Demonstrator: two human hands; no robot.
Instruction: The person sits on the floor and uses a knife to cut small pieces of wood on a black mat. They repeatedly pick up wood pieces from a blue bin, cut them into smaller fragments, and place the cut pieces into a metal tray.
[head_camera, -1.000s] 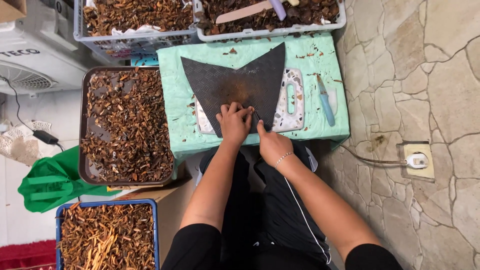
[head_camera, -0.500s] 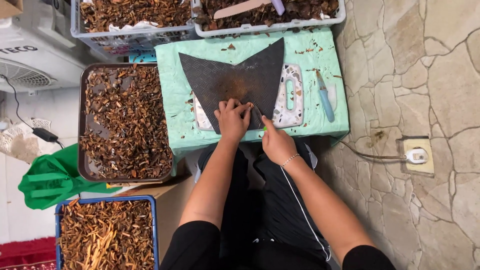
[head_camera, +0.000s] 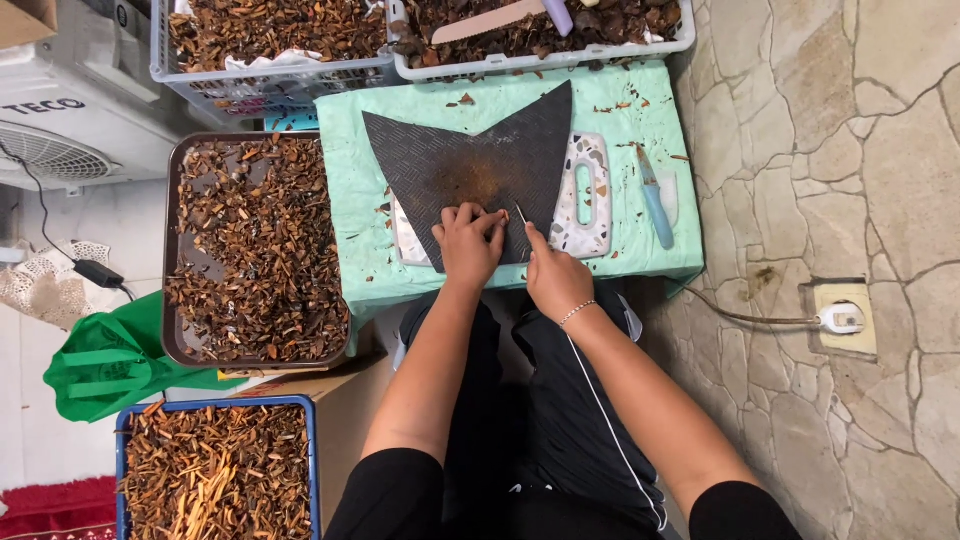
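We pinch small piece with left hand (head_camera: 468, 243) on mat (head_camera: 480, 170); right hand (head_camera: 553, 283) grips thin blade (head_camera: 521, 214); tray (head_camera: 172, 250) already heaped, crates still full.

Left hand (head_camera: 468, 243): we hold it palm down, fingers curled, knuckles up | Right hand (head_camera: 552, 278): we hold it just beside the left, fingers pinched together | Arms: both forearms bare, extended forward, converging at the hands.

Your mat (head_camera: 480, 160) lies on the board (head_camera: 590, 190), frame centre; tray (head_camera: 172, 250) to its left, knife (head_camera: 655, 200) to its right, two crates (head_camera: 270, 75) along the top edge.
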